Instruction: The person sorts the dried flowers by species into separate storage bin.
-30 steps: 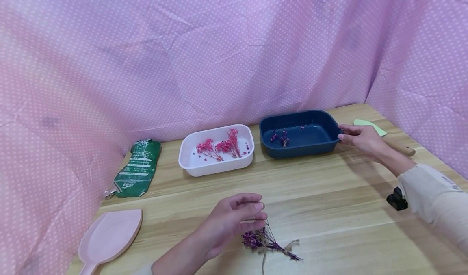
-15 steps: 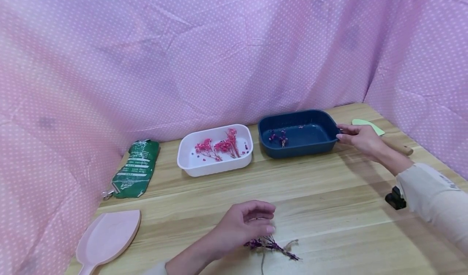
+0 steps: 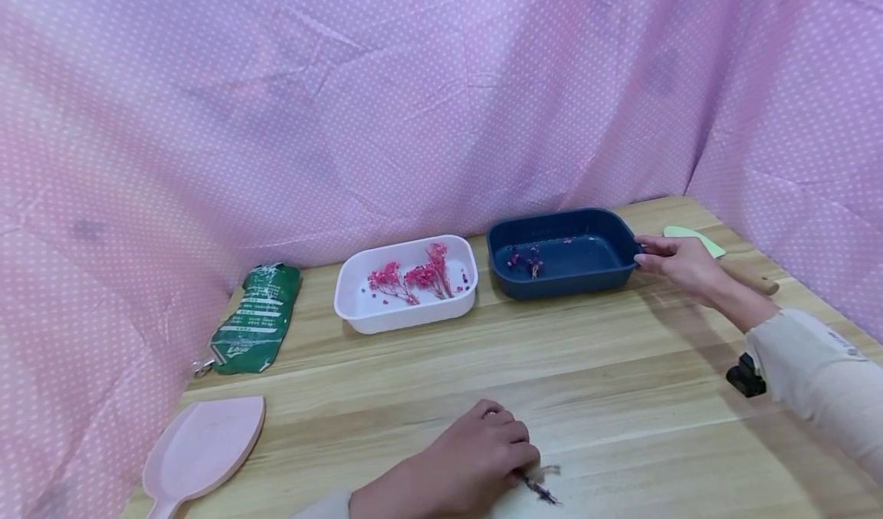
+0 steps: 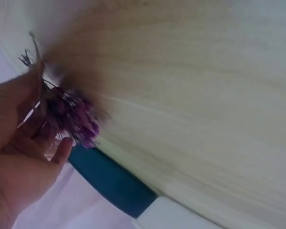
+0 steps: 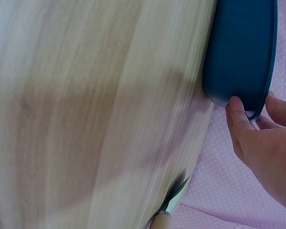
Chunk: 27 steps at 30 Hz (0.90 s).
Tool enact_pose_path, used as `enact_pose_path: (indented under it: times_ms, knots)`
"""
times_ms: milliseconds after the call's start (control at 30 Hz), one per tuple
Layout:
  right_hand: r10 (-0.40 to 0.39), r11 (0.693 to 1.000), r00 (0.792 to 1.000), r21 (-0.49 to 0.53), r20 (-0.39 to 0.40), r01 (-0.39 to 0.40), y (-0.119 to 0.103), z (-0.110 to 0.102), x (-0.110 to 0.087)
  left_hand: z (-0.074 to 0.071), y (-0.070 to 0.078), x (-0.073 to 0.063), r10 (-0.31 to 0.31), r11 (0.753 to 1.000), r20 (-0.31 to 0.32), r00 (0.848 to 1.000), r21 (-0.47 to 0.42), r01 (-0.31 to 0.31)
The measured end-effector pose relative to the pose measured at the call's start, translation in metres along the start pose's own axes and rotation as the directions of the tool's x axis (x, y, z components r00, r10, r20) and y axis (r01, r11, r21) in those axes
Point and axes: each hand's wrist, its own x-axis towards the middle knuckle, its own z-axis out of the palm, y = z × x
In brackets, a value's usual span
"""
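My left hand (image 3: 476, 454) is down on the near part of the table, curled round a bunch of purple dried flowers. Stem ends (image 3: 541, 491) with a twine tie poke out past the fingers. In the left wrist view the purple flower heads (image 4: 76, 119) hang beyond the fingers and thumb. My right hand (image 3: 683, 266) pinches the right end of a dark blue tray (image 3: 572, 283), thumb on the rim and fingers under it in the right wrist view. A few small purple sprigs (image 3: 531, 258) lie inside that tray.
Left of the blue tray stands a white tray (image 3: 407, 320) with pink dried flowers (image 3: 428, 274) and loose bits. A green printed pouch (image 3: 258, 320) and a pink scoop (image 3: 207, 442) lie at the left. Behind the right hand rests a pale green trowel (image 3: 697, 237) with a wooden handle.
My left hand has come down and to the right from above the purple bunch, and its fingers have closed round it. The right hand stays at the blue tray.
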Motion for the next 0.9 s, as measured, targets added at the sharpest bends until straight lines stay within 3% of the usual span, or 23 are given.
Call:
enact_pose_path:
  times_ms: [100, 200, 300, 367, 400, 433, 533, 667, 833, 900]
  knots:
    - [-0.002, 1.000, 1.000, -0.013, -0.004, 0.001, 0.000, 0.000, 0.000, -0.002, 0.000, 0.006, 0.012, 0.999, -0.010, 1.000, 0.047, -0.011]
    - [0.002, 1.000, 1.000, -0.019, -0.004, -0.002, -0.001, 0.000, 0.000, -0.009, -0.002, 0.012, -0.016, 1.000, -0.045, 0.999, 0.015, 0.016]
    - [0.010, 1.000, 1.000, -0.011, 0.001, -0.010, -0.001, 0.000, 0.000, -0.019, -0.007, 0.015, -0.102, 0.988, -0.113, 0.988, -0.127, 0.087]
    - [0.014, 1.000, 1.000, -0.002, 0.005, -0.014, -0.001, 0.000, 0.000, -0.027, -0.011, 0.016, -0.197, 0.942, -0.125, 0.972, -0.300, 0.152]
    - [0.014, 1.000, 1.000, -0.003, 0.005, -0.014, -0.001, 0.000, 0.000, -0.030, -0.013, 0.017, -0.248, 0.900, -0.124, 0.961, -0.398, 0.181]
    - [0.014, 1.000, 1.000, -0.003, 0.004, -0.014, 0.000, 0.000, 0.000, -0.033, -0.016, 0.018, -0.303, 0.839, -0.112, 0.946, -0.502, 0.209]
    - [0.015, 1.000, 1.000, 0.003, 0.002, -0.015, 0.000, 0.000, 0.000, -0.038, -0.024, 0.020, -0.452, 0.620, -0.057, 0.890, -0.738, 0.268]
    - [0.014, 1.000, 1.000, 0.001, 0.000, -0.014, 0.000, 0.001, 0.000, -0.038, -0.037, 0.019, -0.561, 0.391, 0.018, 0.828, -0.876, 0.284]
    - [0.005, 1.000, 1.000, -0.015, -0.015, -0.005, 0.000, 0.002, 0.000, -0.037, -0.051, 0.016, -0.591, 0.107, 0.129, 0.797, -0.966, 0.236]
    - [0.002, 1.000, 1.000, -0.020, -0.019, -0.002, 0.001, 0.001, 0.001, -0.037, -0.054, 0.014, -0.590, 0.017, 0.163, 0.790, -0.977, 0.214]
